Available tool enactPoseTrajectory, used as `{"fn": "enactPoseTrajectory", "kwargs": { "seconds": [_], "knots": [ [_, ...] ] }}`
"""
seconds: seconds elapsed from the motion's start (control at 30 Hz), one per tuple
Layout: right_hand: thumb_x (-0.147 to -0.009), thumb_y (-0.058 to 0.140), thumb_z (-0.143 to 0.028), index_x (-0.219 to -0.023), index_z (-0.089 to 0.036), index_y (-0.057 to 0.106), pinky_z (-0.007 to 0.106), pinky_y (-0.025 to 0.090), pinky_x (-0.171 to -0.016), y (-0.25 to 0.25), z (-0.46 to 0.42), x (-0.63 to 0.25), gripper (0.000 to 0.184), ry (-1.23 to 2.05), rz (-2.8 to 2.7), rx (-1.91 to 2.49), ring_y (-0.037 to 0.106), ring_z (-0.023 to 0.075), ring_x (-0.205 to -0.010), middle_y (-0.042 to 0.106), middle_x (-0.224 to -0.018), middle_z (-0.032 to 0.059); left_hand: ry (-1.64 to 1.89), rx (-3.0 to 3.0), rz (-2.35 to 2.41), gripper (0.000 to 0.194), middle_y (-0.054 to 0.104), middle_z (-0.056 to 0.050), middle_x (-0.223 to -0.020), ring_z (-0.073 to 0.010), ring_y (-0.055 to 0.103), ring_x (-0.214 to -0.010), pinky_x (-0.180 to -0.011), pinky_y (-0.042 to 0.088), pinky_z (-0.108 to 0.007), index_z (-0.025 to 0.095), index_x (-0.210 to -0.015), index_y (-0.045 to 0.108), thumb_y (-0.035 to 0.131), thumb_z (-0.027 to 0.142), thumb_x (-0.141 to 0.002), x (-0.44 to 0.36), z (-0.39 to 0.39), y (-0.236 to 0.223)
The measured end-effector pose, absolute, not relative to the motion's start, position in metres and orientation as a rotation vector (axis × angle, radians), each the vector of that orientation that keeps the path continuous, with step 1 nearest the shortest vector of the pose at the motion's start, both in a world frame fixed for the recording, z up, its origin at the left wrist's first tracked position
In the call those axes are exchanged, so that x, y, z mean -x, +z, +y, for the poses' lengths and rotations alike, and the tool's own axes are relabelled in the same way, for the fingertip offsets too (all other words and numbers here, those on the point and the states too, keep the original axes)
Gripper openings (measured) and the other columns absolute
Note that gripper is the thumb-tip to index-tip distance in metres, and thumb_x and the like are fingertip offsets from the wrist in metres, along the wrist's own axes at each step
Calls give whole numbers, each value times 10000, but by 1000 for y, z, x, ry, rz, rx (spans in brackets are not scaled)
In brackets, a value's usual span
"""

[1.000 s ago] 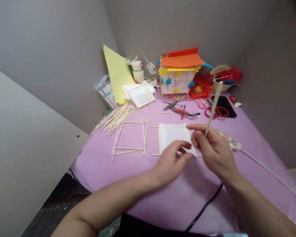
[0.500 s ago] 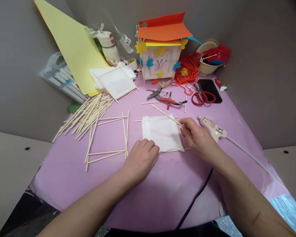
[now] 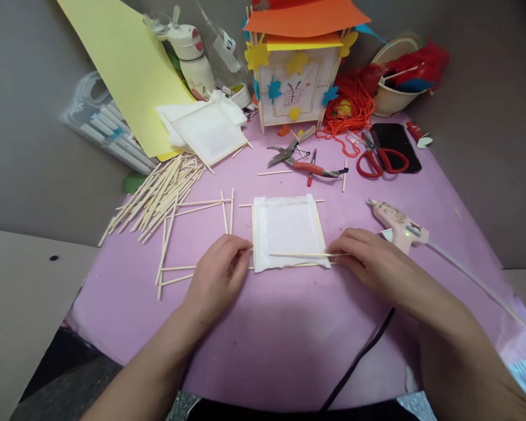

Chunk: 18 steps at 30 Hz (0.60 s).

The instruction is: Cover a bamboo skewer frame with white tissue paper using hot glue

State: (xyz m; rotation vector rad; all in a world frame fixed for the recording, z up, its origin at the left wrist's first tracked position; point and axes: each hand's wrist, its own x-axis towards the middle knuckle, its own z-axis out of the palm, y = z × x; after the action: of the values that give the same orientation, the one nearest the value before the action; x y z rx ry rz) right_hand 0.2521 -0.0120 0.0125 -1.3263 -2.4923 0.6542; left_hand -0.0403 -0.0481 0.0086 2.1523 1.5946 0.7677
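Fingers [image 3: 344, 245] of my right hand [image 3: 370, 260] press a thin wooden stick [image 3: 298, 255] down, closed on it along the near edge of a white cloth-covered stick frame [image 3: 287, 231], which lies on the pink table [image 3: 289, 356]. My left hand [image 3: 217, 275] stays loosely curled, holding nothing, with its fingertips [image 3: 245, 245] touching that frame's left edge. Around the frame, a pink glue gun [image 3: 398, 225] lies to the right, just past my right hand. An open square of sticks [image 3: 177, 268] sits just left, a heap of loose sticks [image 3: 158, 196] farther left, and red-handled cutters [image 3: 309, 169] and red scissors [image 3: 382, 162] beyond.
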Motion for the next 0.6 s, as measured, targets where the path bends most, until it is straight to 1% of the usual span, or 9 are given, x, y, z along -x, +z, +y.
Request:
{"fn": "enactPoseTrajectory", "kwargs": {
  "seconds": [0.1, 0.2, 0.4, 0.6],
  "knots": [
    [-901, 468, -159, -944, -234, 640, 346, 464, -747, 10, -12, -250, 192, 667, -2478, 1308, 577, 206, -870, 626, -922, 55, 723, -2157, 1562, 179, 613, -59, -987, -160, 579, -909, -791, 479, -291, 186, -933, 635, 473, 117, -901, 47, -46, 9],
    [-906, 461, -173, -959, -240, 634, 339, 473, -728, 8, -12, -247, 193, 652, -2461, 1276, 587, 206, -863, 622, -918, 56, 686, -2209, 1512, 235, 636, -57, -997, -172, 589, -942, -837, 489, -317, 195, -905, 661, 454, 86, -884, 49, -45, 6],
    [-914, 450, -165, -955, -246, 639, 330, 488, -727, 2, -16, -241, 210, 693, -2498, 1239, 595, 197, -861, 623, -936, 50, 640, -2250, 1478, 267, 661, -49, -1017, -162, 613, -932, -829, 514, -300, 186, -928, 678, 464, 47, -847, 50, -47, -1],
    [-894, 459, -138, -938, -260, 666, 325, 496, -714, -3, -15, -243, 244, 712, -2523, 1219, 601, 192, -847, 627, -937, 44, 628, -2276, 1451, 281, 664, -54, -1031, -162, 614, -939, -826, 518, -294, 181, -962, 686, 466, 44, -854, 51, -47, 0]
  ]
}}
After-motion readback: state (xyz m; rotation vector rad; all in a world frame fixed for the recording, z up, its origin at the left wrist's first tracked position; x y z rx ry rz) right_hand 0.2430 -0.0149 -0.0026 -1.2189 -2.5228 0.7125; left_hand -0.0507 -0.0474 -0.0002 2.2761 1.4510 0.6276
